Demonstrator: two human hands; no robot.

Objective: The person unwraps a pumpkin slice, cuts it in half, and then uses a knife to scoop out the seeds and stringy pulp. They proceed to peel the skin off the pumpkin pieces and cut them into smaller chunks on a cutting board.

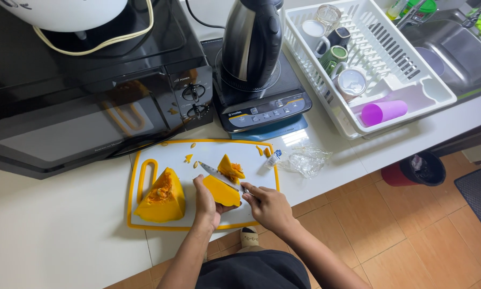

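At frame centre, on the white cutting board point(254, 152) with an orange rim, the left hand point(205, 203) wraps a pumpkin wedge point(221, 191); the right hand point(267, 206) clasps a knife point(219, 175) laid across it. Crumpled clear plastic wrap point(304, 159) lies right on the tabletop point(63, 230).

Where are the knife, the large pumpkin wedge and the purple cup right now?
knife point(214, 174), head view, on the middle of the blade.
large pumpkin wedge point(163, 206), head view, on its orange flesh.
purple cup point(385, 112), head view, on its side wall.
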